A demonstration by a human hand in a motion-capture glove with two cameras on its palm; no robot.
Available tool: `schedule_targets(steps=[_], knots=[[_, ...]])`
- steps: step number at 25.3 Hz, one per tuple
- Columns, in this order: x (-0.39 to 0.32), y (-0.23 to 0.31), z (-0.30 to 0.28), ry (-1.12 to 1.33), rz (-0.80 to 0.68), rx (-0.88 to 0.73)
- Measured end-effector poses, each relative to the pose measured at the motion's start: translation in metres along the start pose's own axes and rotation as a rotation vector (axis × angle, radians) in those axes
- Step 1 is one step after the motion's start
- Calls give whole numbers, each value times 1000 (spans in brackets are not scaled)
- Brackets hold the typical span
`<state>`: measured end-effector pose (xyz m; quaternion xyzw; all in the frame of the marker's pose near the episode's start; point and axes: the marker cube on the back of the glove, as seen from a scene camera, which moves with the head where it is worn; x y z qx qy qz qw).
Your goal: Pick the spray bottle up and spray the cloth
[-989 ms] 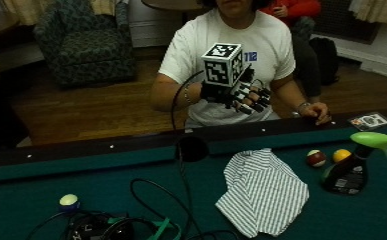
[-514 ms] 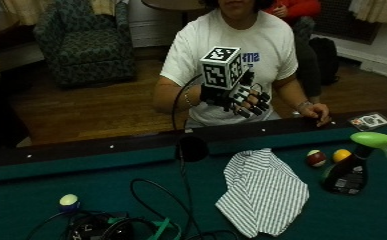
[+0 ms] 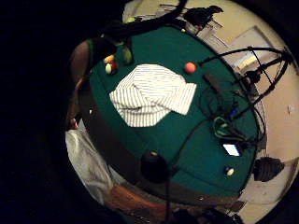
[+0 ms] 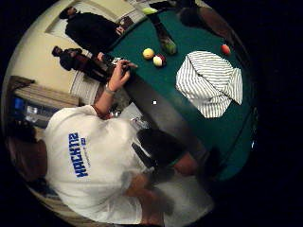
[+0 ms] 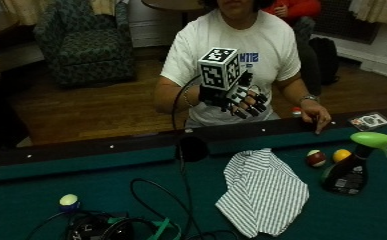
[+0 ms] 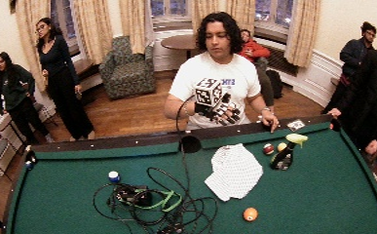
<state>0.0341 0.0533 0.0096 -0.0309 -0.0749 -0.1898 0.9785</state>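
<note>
The gloved right hand (image 5: 236, 97) is raised in front of the person's chest, forearm bent up at the elbow, holding nothing. Its fingers (image 5: 251, 106) are spread and only slightly bent, pointing down and forward. The bare left hand (image 5: 316, 117) reaches down with its fingertips touching the bench (image 5: 146, 145) rail.
</note>
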Motion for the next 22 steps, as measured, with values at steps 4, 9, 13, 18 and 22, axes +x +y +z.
schedule_targets(steps=[4,9,13,18,22], knots=[[5,1,-2,2,12,-4],[2,4,2,-3,18,-7],[5,4,2,2,21,-17],[9,3,0,5,26,-26],[5,6,3,-2,29,-18]])
